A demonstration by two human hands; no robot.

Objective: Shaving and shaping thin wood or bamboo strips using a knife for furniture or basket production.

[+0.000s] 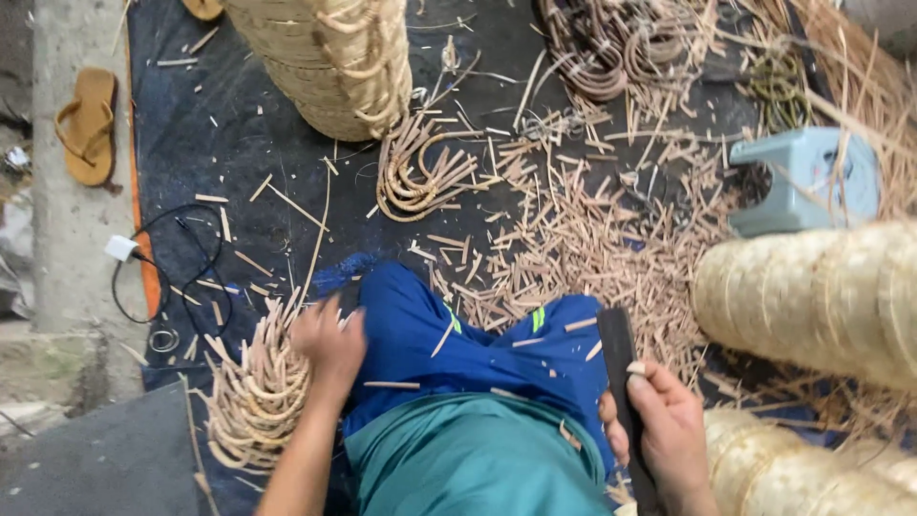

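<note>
While I sit cross-legged on a dark tarp strewn with cane offcuts, my left hand reaches down into a heap of bent cane loops lying just beside my left knee, kept close so I need not lean. Motion blurs that hand, so I cannot tell whether its fingers have closed on a loop or only touch the pile. My right hand rests by my right thigh, fingers wrapped firmly around a flat, dark blade, thumb laid along its edge and the tip pointing away from my body, seemingly to keep it clear of my blue trousers. Stacked woven baskets lie on their sides to my right, another stack stands ahead, and a second bundle of loops sits between them. A pale blue plastic stool, a sandal and a plugged charger cable lie farther out.
</note>
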